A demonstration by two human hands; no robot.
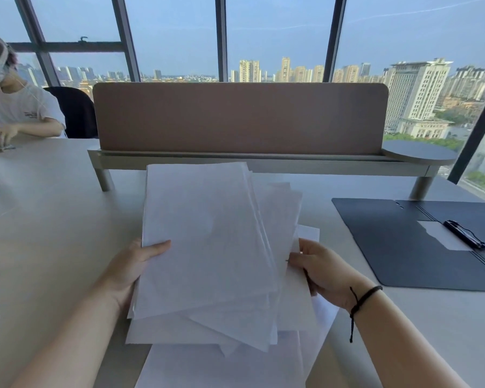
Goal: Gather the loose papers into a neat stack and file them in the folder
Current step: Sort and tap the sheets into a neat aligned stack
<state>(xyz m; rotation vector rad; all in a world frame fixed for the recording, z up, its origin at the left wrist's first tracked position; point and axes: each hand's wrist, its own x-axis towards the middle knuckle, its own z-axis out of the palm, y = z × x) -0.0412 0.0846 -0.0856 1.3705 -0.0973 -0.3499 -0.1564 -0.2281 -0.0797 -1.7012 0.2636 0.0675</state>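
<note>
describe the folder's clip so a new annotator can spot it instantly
Start at the dark blue folder lying open on the table, to the right of the papers held in both hands. On its right-hand leaf sits a small torn white scrap; the clip lies along that scrap's right edge. It is the only glossy black bar on the folder.

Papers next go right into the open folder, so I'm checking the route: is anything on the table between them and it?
Nothing visible: bare table separates the white paper stack from the open dark blue folder.
</note>
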